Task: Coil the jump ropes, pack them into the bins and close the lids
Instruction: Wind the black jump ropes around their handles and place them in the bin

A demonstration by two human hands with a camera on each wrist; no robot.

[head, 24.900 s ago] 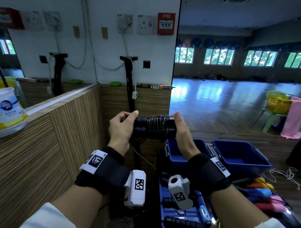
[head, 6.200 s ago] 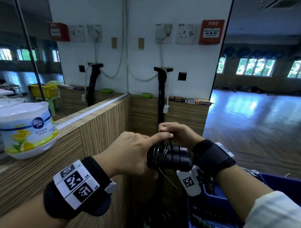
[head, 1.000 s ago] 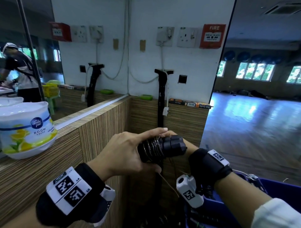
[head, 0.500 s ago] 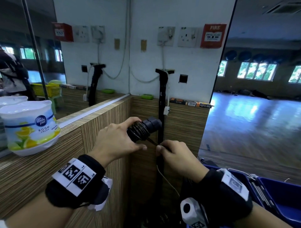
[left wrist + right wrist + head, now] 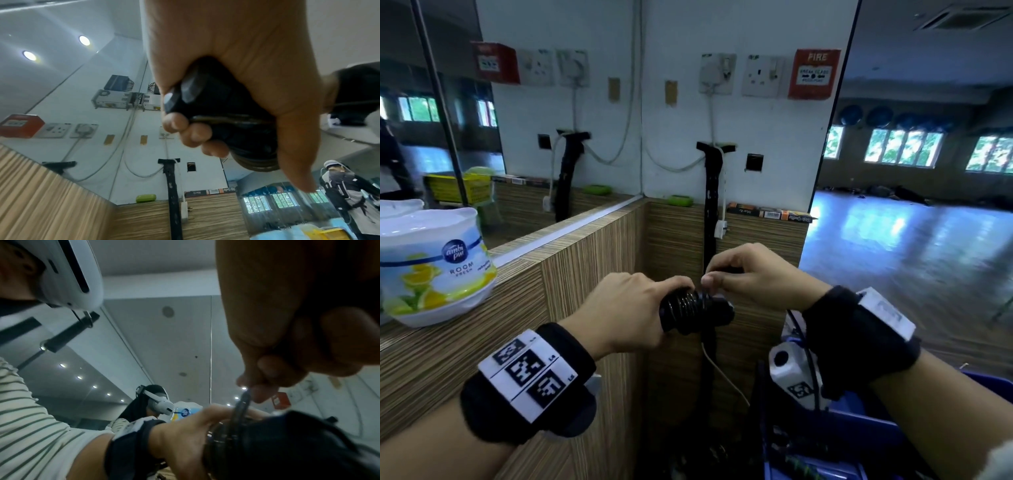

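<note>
A black jump rope point(image 5: 695, 310) with its thin cord wound in several turns round the two handles is held at chest height in front of me. My left hand point(image 5: 640, 308) grips the handle bundle point(image 5: 216, 104) from the left, fingers curled round it. My right hand point(image 5: 743, 277) is just above the bundle's right end and pinches the loose cord end point(image 5: 244, 398) between thumb and fingertips. A blue bin point(image 5: 866, 425) shows partly at the lower right under my right forearm; its inside is mostly hidden.
A wood-grain counter point(image 5: 517, 308) runs along the left with an air freshener tub point(image 5: 431, 263) on it. A black post point(image 5: 710, 205) with a white cable stands against the wall behind the hands. Mirrors and an open gym floor point(image 5: 911, 257) lie to the right.
The right hand has risen from below the bundle to above its right end, still on the cord. The left hand has lowered the bundle and turned it more level.
</note>
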